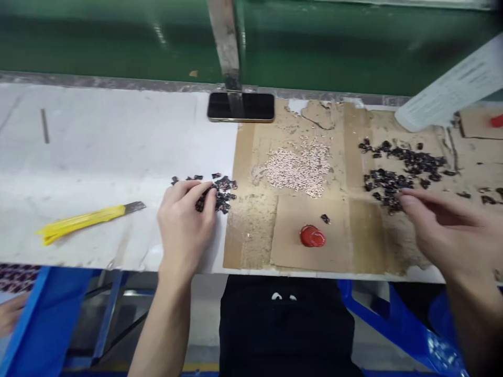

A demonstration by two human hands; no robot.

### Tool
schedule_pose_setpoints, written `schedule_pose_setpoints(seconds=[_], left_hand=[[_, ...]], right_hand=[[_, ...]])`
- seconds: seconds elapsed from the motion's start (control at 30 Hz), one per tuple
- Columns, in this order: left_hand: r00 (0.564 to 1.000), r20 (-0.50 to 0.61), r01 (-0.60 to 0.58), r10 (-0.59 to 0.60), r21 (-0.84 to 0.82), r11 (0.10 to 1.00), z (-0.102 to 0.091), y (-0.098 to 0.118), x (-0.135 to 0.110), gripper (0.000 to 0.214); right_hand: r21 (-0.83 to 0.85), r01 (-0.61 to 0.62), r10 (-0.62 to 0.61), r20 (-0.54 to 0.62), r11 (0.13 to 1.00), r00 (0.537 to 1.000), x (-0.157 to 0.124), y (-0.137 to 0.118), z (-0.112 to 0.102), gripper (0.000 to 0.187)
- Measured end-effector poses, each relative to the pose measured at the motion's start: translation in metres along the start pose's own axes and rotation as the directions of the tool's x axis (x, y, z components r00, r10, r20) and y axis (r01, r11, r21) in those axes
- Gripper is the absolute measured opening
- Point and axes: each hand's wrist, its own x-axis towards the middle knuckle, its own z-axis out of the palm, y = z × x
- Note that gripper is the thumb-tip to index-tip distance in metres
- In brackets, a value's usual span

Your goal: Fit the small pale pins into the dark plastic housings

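Black pieces [222,193], perhaps plastic, beneath left hand [183,225]

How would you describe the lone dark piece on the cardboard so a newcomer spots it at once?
On the white bench, find the cardboard. Near its front edge sits a red blob; just behind and right of it lies a small dark piece, alone, away from one dark heap and another.

Wearing black top [285,335] w/ 2 small white marks [282,297] on front, showing bare forearms [163,330], L hand [184,225] & R hand [444,230].
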Motion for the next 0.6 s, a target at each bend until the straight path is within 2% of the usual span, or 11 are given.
schedule_pose_setpoints(seconds=[0.1, 0.2, 0.3, 0.4, 0.5, 0.6], left_hand=[[1.000, 0.012, 0.009, -0.009, -0.022, 1.000, -0.002, 0.005, 0.001, 0.022], [1.000, 0.009, 0.010, -0.010, -0.029, 1.000, -0.006, 0.007, 0.001, 0.021], [1.000, -0.021, 0.009, -0.011, -0.059, 0.998, -0.009, 0.008, -0.001, 0.018], [0.999, -0.035, 0.016, -0.019, -0.090, 0.996, -0.012, 0.011, -0.004, 0.016], [0.999, -0.045, 0.017, -0.023, -0.119, 0.993, -0.013, 0.016, -0.006, 0.015], [0.995, -0.093, 0.011, -0.025, -0.147, 0.989, -0.015, 0.021, -0.008, 0.013]], right_hand=[[-0.055, 0.014, -0.013, 0.025, 0.998, 1.000, 0.052, -0.048, 0.045, 0.032], [-0.056, 0.080, -0.074, 0.098, 0.995, 0.992, 0.062, -0.080, 0.068, 0.024], [-0.072, 0.161, -0.143, 0.210, 0.984, 0.967, 0.056, -0.093, 0.076, 0.018], [-0.097, 0.191, -0.160, 0.264, 0.977, 0.951, 0.055, -0.097, 0.078, 0.016], [-0.087, 0.129, -0.103, 0.258, 0.988, 0.961, 0.055, -0.098, 0.077, 0.019], [0.018, -0.045, 0.041, 0.180, 0.999, 0.983, 0.055, -0.095, 0.070, 0.014]])
